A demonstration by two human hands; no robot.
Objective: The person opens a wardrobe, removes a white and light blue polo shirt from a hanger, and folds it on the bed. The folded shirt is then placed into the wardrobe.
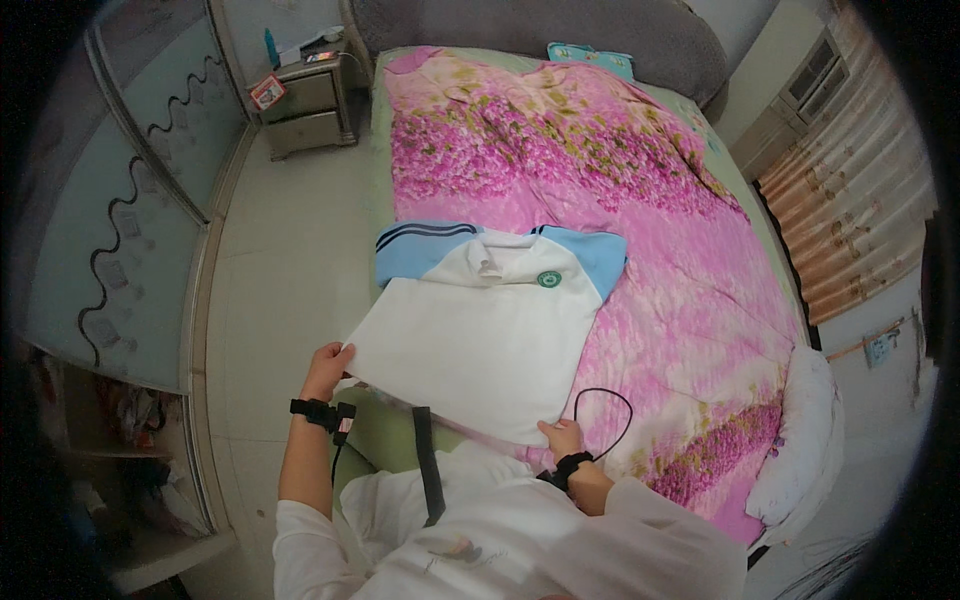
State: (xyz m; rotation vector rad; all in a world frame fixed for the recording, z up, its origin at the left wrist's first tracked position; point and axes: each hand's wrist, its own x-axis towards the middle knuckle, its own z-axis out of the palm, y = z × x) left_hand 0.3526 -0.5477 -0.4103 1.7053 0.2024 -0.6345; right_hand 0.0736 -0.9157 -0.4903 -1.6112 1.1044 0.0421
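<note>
A white polo shirt with light blue sleeves, dark stripes and a round green badge lies spread on the bed, collar away from me. My left hand pinches the lower left corner of its hem, which reaches past the bed's edge. At the lower right hem corner, my right hand grips the fabric between thumb and fingers. The white body is drawn fairly flat between both hands, with a fold across the chest below the collar. Black straps with cables circle both wrists.
A pink floral quilt covers the bed, with a white pillow at its right edge. A nightstand holding a blue bottle and a phone stands at the upper left. Sliding wardrobe doors line the left side.
</note>
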